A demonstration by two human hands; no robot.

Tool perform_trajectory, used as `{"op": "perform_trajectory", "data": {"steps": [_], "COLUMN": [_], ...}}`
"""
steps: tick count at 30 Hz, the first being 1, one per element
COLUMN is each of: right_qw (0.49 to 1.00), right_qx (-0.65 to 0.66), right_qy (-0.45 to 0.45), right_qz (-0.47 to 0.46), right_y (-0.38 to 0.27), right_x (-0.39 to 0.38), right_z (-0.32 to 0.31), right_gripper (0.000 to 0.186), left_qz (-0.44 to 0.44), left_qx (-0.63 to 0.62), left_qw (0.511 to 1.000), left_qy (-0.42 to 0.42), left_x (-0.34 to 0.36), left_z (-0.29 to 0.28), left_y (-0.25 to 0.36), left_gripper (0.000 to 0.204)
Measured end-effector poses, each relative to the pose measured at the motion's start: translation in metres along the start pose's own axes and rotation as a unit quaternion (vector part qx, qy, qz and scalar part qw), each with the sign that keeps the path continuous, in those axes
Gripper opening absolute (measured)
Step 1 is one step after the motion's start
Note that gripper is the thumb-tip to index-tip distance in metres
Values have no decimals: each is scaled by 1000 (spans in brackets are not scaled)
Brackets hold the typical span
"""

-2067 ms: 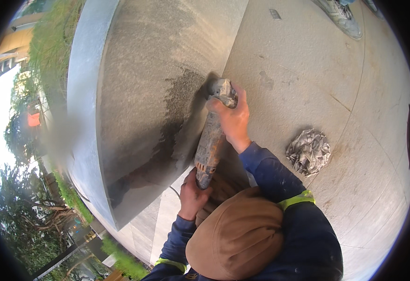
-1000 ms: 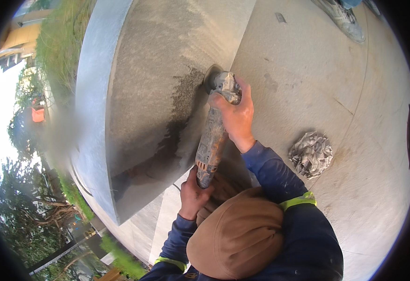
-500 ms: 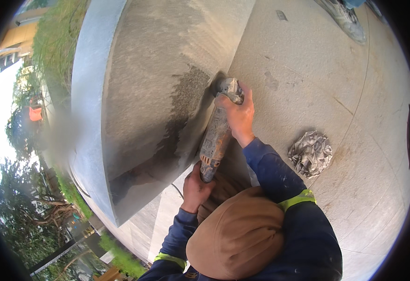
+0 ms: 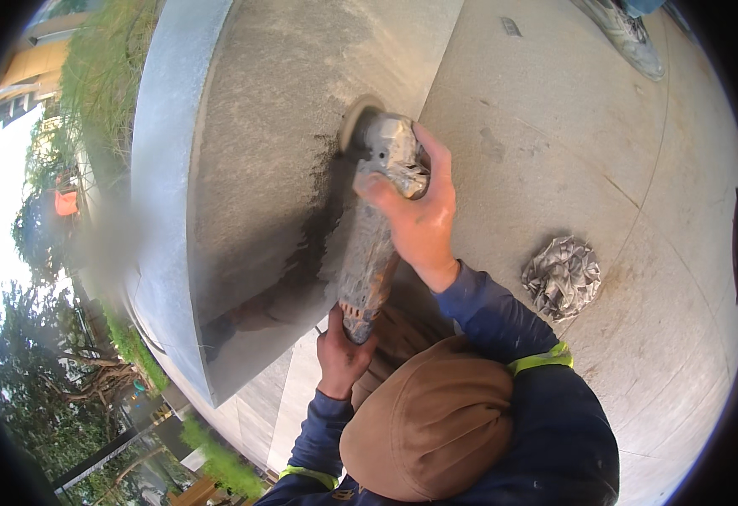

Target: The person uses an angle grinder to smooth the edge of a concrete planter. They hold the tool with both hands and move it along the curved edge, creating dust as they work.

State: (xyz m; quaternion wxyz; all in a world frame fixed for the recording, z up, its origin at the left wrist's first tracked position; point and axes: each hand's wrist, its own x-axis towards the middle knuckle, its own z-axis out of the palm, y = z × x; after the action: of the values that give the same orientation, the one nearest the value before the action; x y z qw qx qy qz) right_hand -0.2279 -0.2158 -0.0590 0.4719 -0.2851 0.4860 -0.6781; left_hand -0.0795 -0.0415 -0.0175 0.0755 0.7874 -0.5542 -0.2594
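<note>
An angle grinder (image 4: 365, 244), grey and worn with orange showing through, is held in both my hands against the side of a concrete wall (image 4: 259, 135). My right hand (image 4: 424, 221) wraps around its front by the dusty gear head, fingers over the top. Around the rear end of the body my left hand (image 4: 340, 352) is closed. The round disc (image 4: 359, 125) stands at the wall face, and I cannot tell whether it touches. Below it, a dark patch (image 4: 311, 215) runs down the wall, next to the paler, dry-looking surface.
A crumpled grey bundle (image 4: 563, 277) lies on the concrete floor (image 4: 554, 169) to the right. Another person's shoe (image 4: 630, 42) stands at the far right. Brown fabric (image 4: 424, 417) fills the lower middle. Grass (image 4: 112, 76) and trees lie beyond the wall's pale top edge (image 4: 162, 185).
Both hands have moved the grinder. Its head has gone farther up and left onto the wall face, away from the floor corner; its rear end has shifted slightly left and nearer.
</note>
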Motion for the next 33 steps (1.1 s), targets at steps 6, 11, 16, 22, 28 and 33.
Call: {"op": "perform_trajectory", "data": {"steps": [6,11,16,22,28,33], "right_qw": [985,998,1000,987,995,1000], "right_qx": [-53,-18,-2,-65,-47,6], "right_qy": [45,13,-14,37,22,-1], "right_qz": [157,54,-9,144,85,4], "right_y": [64,23,-4,56,44,-1], "right_x": [-1,-3,-3,-3,-7,-4], "right_z": [-22,-9,3,-20,-16,1], "right_gripper": [70,70,70,69,69,69], "left_qz": [23,-10,32,-17,-37,23], "left_qx": [17,11,-19,8,1,-29], "left_qw": [997,999,999,997,998,999], "left_qy": [-68,-36,19,-72,-56,14], "left_x": [13,1,-6,5,-2,-7], "left_z": [21,4,-2,14,11,-1], "left_y": [-19,0,3,-10,-5,4], "left_gripper": [72,69,65,68,68,65]}}
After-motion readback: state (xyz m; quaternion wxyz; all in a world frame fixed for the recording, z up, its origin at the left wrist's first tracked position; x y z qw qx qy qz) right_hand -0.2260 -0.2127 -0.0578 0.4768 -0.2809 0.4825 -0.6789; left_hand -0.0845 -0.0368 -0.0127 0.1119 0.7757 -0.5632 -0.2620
